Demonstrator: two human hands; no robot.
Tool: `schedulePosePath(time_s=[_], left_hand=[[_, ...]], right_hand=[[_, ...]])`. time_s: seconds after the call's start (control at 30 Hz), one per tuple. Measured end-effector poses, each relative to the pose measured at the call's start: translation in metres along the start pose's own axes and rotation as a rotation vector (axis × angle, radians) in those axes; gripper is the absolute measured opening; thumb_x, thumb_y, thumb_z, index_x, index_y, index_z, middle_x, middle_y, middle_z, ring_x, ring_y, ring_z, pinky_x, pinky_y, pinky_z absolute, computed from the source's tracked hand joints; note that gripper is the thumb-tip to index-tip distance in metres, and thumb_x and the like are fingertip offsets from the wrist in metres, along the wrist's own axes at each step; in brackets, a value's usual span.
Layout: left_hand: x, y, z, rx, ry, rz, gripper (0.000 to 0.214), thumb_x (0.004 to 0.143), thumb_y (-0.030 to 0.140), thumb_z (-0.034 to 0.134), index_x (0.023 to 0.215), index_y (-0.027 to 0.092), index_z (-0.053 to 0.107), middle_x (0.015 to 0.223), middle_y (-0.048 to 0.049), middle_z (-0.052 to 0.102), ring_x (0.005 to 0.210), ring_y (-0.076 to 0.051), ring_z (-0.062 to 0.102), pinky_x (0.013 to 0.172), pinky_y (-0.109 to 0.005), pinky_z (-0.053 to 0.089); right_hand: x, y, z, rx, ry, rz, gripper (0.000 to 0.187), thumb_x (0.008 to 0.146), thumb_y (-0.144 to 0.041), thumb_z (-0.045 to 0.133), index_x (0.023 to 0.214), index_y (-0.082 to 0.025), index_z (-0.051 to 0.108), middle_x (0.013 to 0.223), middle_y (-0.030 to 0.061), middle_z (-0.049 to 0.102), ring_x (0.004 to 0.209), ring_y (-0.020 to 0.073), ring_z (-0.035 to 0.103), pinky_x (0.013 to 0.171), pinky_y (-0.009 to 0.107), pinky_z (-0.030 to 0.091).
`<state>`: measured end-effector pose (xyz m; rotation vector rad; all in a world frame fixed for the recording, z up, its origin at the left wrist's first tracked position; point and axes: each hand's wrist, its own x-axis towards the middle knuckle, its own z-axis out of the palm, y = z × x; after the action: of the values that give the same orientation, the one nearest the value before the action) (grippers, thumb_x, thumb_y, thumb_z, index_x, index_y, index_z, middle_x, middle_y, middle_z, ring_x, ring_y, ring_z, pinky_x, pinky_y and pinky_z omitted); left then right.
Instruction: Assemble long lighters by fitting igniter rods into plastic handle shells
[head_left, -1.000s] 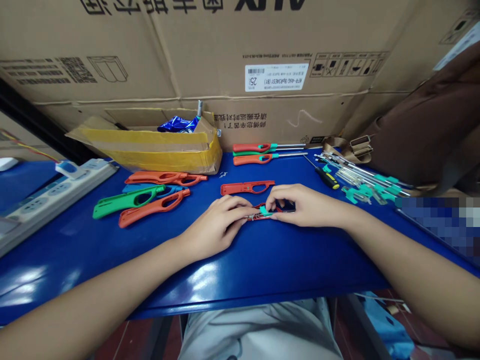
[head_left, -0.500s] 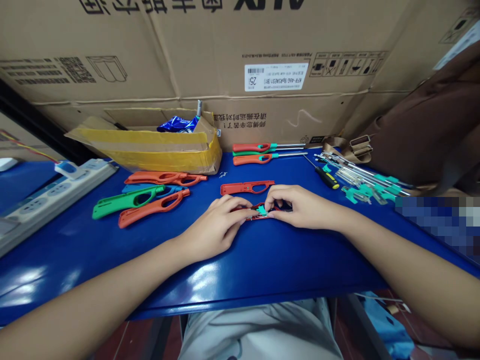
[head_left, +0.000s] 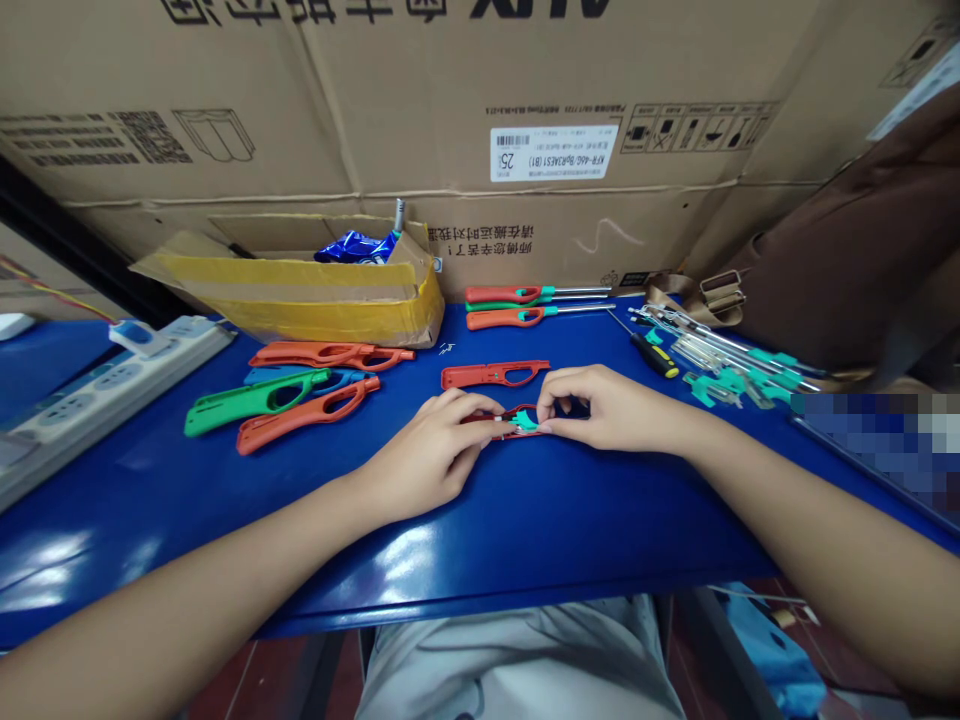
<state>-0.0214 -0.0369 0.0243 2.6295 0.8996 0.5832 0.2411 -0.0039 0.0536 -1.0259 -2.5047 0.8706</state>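
A red lighter shell (head_left: 517, 424) with a teal trigger piece (head_left: 525, 421) lies on the blue table (head_left: 525, 520) between my hands. My left hand (head_left: 435, 450) grips its left end with curled fingers. My right hand (head_left: 600, 405) pinches its right part, fingertips at the teal piece. Just behind lies another red shell half (head_left: 495, 375).
Orange, green and blue shell halves (head_left: 285, 395) lie at the left. A yellow-taped cardboard box (head_left: 300, 290) and a power strip (head_left: 90, 385) stand further left. Assembled lighters (head_left: 532, 305), a screwdriver (head_left: 645, 350) and metal tubes with teal parts (head_left: 727, 365) lie at the back right. Large cartons (head_left: 450, 120) wall the back.
My right fingers have shifted slightly on the shell, lifting off its right end; the teal piece shows more clearly. My left hand has barely moved.
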Motion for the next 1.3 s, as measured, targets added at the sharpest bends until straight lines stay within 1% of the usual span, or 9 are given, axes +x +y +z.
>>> schedulePosePath(time_s=[0.2, 0.43, 0.57, 0.67, 0.8, 0.93, 1.07, 1.17, 1.3], left_hand=[[0.001, 0.000, -0.001, 0.069, -0.021, 0.016, 0.041, 0.099, 0.010, 0.044, 0.131, 0.024, 0.064, 0.131, -0.0107, 0.061, 0.120, -0.025, 0.055, 0.101, -0.045, 0.047], [-0.001, 0.007, -0.008, 0.159, -0.067, 0.019, 0.040, 0.101, 0.014, 0.042, 0.132, 0.025, 0.063, 0.133, -0.0100, 0.060, 0.117, -0.026, 0.056, 0.098, -0.045, 0.049], [0.000, 0.008, -0.009, 0.154, -0.055, 0.024, 0.037, 0.100, 0.015, 0.045, 0.130, 0.025, 0.064, 0.130, -0.0103, 0.062, 0.115, -0.026, 0.057, 0.096, -0.044, 0.049], [0.000, 0.007, -0.008, 0.146, -0.050, 0.023, 0.036, 0.101, 0.016, 0.044, 0.129, 0.025, 0.065, 0.129, -0.0098, 0.063, 0.115, -0.026, 0.057, 0.096, -0.044, 0.049], [0.000, 0.006, -0.007, 0.144, -0.064, 0.017, 0.037, 0.101, 0.015, 0.043, 0.130, 0.025, 0.064, 0.130, -0.0090, 0.063, 0.116, -0.026, 0.056, 0.098, -0.044, 0.048], [0.000, 0.006, -0.008, 0.139, -0.057, 0.015, 0.037, 0.101, 0.015, 0.043, 0.130, 0.025, 0.064, 0.130, -0.0095, 0.064, 0.116, -0.026, 0.056, 0.098, -0.045, 0.048], [0.001, 0.003, -0.007, 0.114, -0.050, 0.018, 0.038, 0.101, 0.014, 0.043, 0.129, 0.026, 0.065, 0.131, -0.0092, 0.064, 0.116, -0.025, 0.056, 0.099, -0.044, 0.048], [0.001, 0.001, -0.005, 0.100, -0.045, 0.017, 0.037, 0.101, 0.015, 0.043, 0.129, 0.026, 0.065, 0.131, -0.0089, 0.064, 0.116, -0.025, 0.056, 0.100, -0.045, 0.047], [0.001, 0.000, -0.003, 0.093, -0.033, 0.003, 0.036, 0.102, 0.015, 0.043, 0.128, 0.026, 0.066, 0.131, -0.0082, 0.064, 0.116, -0.025, 0.056, 0.099, -0.044, 0.046]], right_hand=[[0.000, 0.002, -0.003, -0.018, 0.031, 0.008, 0.010, 0.088, -0.028, 0.066, 0.088, -0.018, 0.069, 0.088, 0.0030, 0.070, 0.076, 0.0148, 0.058, 0.070, 0.027, 0.044], [-0.001, 0.005, -0.015, -0.070, -0.039, 0.078, 0.014, 0.088, -0.028, 0.060, 0.091, -0.018, 0.070, 0.089, 0.0044, 0.072, 0.076, 0.0164, 0.059, 0.071, 0.029, 0.046], [0.000, 0.009, -0.017, -0.066, -0.078, 0.133, 0.020, 0.086, -0.036, 0.064, 0.090, -0.018, 0.071, 0.085, 0.0043, 0.070, 0.073, 0.0163, 0.058, 0.067, 0.029, 0.044], [-0.003, 0.012, -0.022, -0.011, -0.109, 0.151, 0.025, 0.086, -0.042, 0.065, 0.092, -0.018, 0.071, 0.083, 0.0034, 0.069, 0.072, 0.0151, 0.056, 0.065, 0.027, 0.043], [-0.008, 0.015, -0.029, 0.014, -0.097, 0.209, 0.036, 0.085, -0.053, 0.067, 0.091, -0.017, 0.071, 0.072, 0.0001, 0.062, 0.065, 0.0132, 0.051, 0.060, 0.026, 0.039], [-0.009, 0.016, -0.026, 0.033, -0.105, 0.223, 0.036, 0.083, -0.052, 0.069, 0.091, -0.017, 0.073, 0.071, -0.0002, 0.061, 0.065, 0.0131, 0.052, 0.060, 0.026, 0.039], [-0.006, 0.017, -0.020, 0.077, -0.081, 0.252, 0.035, 0.080, -0.051, 0.073, 0.087, -0.017, 0.074, 0.067, -0.0013, 0.059, 0.061, 0.0115, 0.048, 0.059, 0.026, 0.037], [-0.004, 0.018, -0.017, 0.113, -0.075, 0.271, 0.035, 0.077, -0.049, 0.075, 0.090, -0.016, 0.075, 0.067, -0.0008, 0.059, 0.061, 0.0116, 0.048, 0.057, 0.025, 0.037], [-0.004, 0.021, -0.015, 0.070, -0.089, 0.259, 0.029, 0.081, -0.045, 0.072, 0.086, -0.017, 0.076, 0.070, 0.0012, 0.064, 0.061, 0.0120, 0.049, 0.056, 0.026, 0.037]])
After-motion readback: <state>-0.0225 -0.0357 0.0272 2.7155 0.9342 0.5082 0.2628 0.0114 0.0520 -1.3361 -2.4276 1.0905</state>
